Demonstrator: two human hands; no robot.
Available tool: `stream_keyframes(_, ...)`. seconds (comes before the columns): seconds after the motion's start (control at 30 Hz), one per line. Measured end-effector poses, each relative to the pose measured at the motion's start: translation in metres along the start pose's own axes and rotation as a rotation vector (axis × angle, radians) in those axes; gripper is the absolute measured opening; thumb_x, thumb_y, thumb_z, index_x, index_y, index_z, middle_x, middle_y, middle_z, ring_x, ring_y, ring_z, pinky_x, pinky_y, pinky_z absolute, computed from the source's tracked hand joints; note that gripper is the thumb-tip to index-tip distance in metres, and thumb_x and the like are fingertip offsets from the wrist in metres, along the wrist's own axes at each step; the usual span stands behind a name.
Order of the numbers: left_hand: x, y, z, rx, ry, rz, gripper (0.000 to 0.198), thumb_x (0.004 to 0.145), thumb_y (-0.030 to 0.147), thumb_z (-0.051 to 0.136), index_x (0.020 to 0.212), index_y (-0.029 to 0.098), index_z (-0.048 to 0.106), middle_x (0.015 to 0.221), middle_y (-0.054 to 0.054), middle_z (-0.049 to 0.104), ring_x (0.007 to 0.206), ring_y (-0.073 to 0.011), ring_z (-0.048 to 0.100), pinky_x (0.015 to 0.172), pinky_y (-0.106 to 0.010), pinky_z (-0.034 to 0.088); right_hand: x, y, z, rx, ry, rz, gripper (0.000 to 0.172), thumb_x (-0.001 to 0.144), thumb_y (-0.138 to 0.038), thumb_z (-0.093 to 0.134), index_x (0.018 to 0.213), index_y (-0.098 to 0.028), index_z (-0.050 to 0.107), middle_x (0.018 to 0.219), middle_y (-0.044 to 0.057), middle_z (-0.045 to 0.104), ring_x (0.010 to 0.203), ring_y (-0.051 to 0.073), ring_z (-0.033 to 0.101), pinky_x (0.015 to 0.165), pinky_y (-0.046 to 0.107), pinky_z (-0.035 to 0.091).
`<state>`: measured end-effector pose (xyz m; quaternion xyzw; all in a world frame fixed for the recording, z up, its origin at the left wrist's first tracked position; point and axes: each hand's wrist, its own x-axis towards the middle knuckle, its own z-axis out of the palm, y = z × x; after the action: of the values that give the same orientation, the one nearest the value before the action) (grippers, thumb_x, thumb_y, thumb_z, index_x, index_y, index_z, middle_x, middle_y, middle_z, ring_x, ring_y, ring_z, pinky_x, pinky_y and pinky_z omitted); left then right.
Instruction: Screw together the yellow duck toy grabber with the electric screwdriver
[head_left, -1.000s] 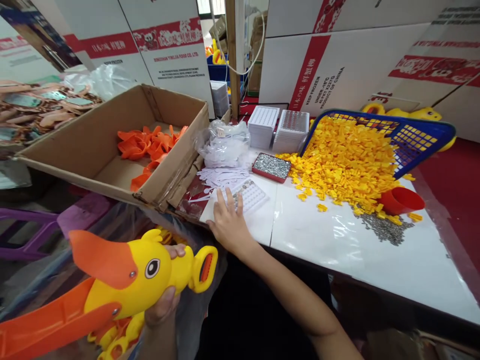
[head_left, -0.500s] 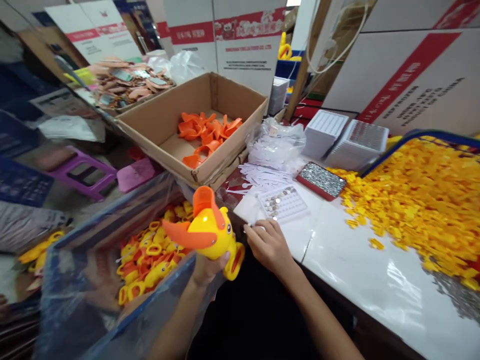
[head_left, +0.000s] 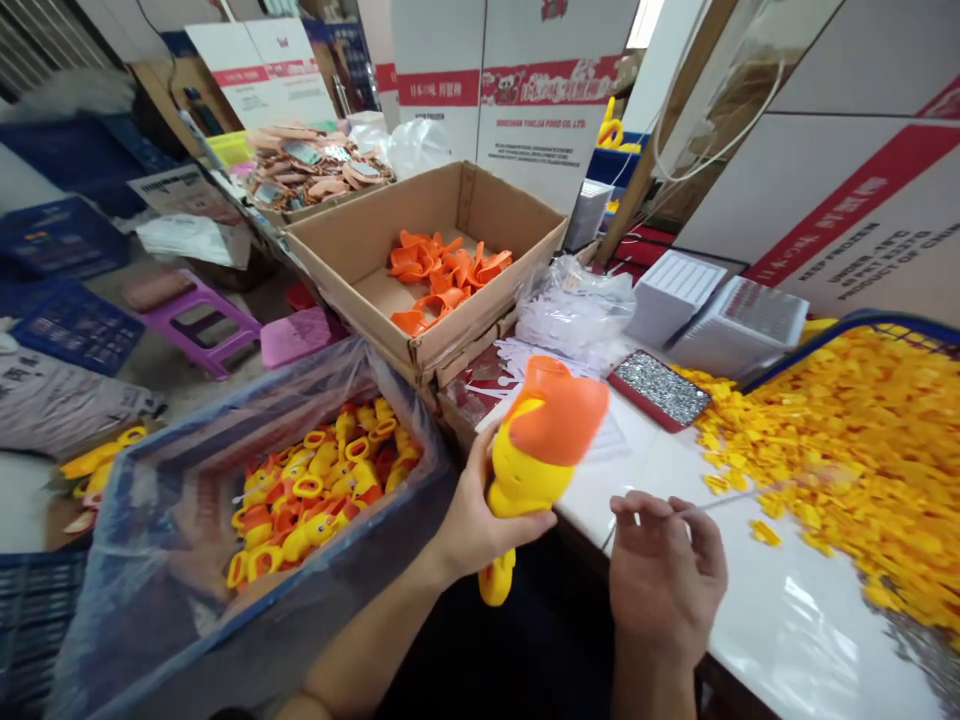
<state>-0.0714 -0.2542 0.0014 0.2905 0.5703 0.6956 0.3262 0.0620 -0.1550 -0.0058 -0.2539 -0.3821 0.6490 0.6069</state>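
Note:
My left hand (head_left: 480,510) is wrapped round a yellow plastic duck toy (head_left: 529,480) with an orange bill (head_left: 559,410), held up over the table's near edge. To the right, palm up, my right hand (head_left: 667,570) pinches a thin whitish stick (head_left: 731,500) between its bent fingers. The stick points right towards the yellow parts, and its far end is blurred. Behind the toy lies a white tray (head_left: 611,440), partly hidden. Several flat white plastic pieces (head_left: 510,355) lie beyond it, by a clear plastic bag (head_left: 574,300).
A red dish of small metal screws (head_left: 660,385) stands near loose yellow plastic parts (head_left: 847,450). At left, a lined blue bin (head_left: 187,625) holds several duck toys. A cardboard box (head_left: 345,305) with orange pieces stands behind, beside stacked white trays (head_left: 675,285).
My left hand has moved right with the toy and turned it, so the bill now faces right. My right hand has moved right from the tray and turned palm up, with the stick now visible.

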Motion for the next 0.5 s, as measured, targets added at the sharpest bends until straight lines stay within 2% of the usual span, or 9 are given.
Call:
stream_keyframes(0.07, 0.003, 0.000, 0.013, 0.158, 0.013, 0.083, 0.095, 0.065, 0.034, 0.086, 0.147, 0.021, 0.038, 0.139, -0.012, 0.058, 0.124, -0.0291, 0.059, 0.108, -0.044, 0.050, 0.005, -0.006, -0.007, 0.071, 0.021, 0.003, 0.015, 0.074, -0.030, 0.086, 0.083, -0.028, 0.075, 0.082, -0.005, 0.077, 0.079, 0.013, 0.073, 0.076, 0.031, 0.061)
stream_keyframes(0.17, 0.006, -0.005, 0.034, 0.481, 0.050, 0.260, 0.094, 0.067, 0.039, 0.084, 0.147, 0.020, 0.039, 0.127, -0.013, 0.061, 0.119, -0.0326, 0.061, 0.108, -0.053, 0.049, 0.008, -0.010, -0.014, 0.122, 0.039, -0.016, 0.014, 0.073, -0.029, 0.084, 0.083, -0.029, 0.075, 0.090, -0.004, 0.075, 0.087, 0.013, 0.071, 0.077, 0.031, 0.060)
stream_keyframes(0.27, 0.004, -0.014, 0.057, 0.745, 0.028, 0.376, 0.100, 0.068, 0.046, 0.083, 0.151, 0.019, 0.034, 0.116, -0.014, 0.061, 0.106, -0.0350, 0.064, 0.097, -0.058, 0.054, 0.007, -0.009, -0.018, 0.125, 0.013, -0.040, 0.014, 0.071, -0.027, 0.083, 0.082, -0.028, 0.074, 0.066, -0.006, 0.059, 0.065, 0.009, 0.060, 0.062, 0.025, 0.054)
stream_keyframes(0.37, -0.003, -0.023, 0.078, 0.866, -0.043, 0.388, 0.109, 0.068, 0.053, 0.082, 0.154, 0.018, 0.024, 0.116, -0.017, 0.061, 0.100, -0.0377, 0.065, 0.090, -0.062, 0.057, 0.006, -0.005, -0.031, 0.004, 0.148, -0.150, 0.007, 0.071, -0.027, 0.077, 0.075, -0.024, 0.072, 0.055, -0.004, 0.048, 0.052, 0.010, 0.046, 0.049, 0.024, 0.041)
stream_keyframes(0.43, -0.007, -0.028, 0.088, 0.887, -0.117, 0.333, 0.117, 0.069, 0.055, 0.081, 0.157, 0.015, 0.016, 0.119, -0.019, 0.060, 0.101, -0.0400, 0.065, 0.090, -0.064, 0.056, 0.005, -0.002, -0.052, -0.120, 0.222, -0.181, 0.006, 0.072, -0.033, 0.074, 0.075, -0.028, 0.072, 0.054, -0.001, 0.049, 0.051, 0.014, 0.047, 0.045, 0.029, 0.037)
stream_keyframes(0.47, -0.009, -0.030, 0.092, 0.885, -0.166, 0.295, 0.120, 0.069, 0.055, 0.081, 0.158, 0.013, 0.011, 0.122, -0.022, 0.060, 0.104, -0.0415, 0.065, 0.092, -0.064, 0.056, 0.005, 0.000, -0.064, -0.177, 0.207, -0.162, 0.008, 0.074, -0.039, 0.072, 0.078, -0.032, 0.072, 0.053, 0.000, 0.047, 0.051, 0.016, 0.047, 0.045, 0.031, 0.036)
stream_keyframes(0.5, -0.010, -0.031, 0.095, 0.878, -0.220, 0.259, 0.124, 0.069, 0.056, 0.081, 0.159, 0.012, 0.007, 0.125, -0.024, 0.059, 0.107, -0.0430, 0.065, 0.093, -0.064, 0.056, 0.006, 0.002, -0.077, -0.258, 0.134, -0.114, 0.009, 0.076, -0.045, 0.070, 0.080, -0.038, 0.072, 0.053, 0.001, 0.047, 0.050, 0.018, 0.047, 0.044, 0.034, 0.034)
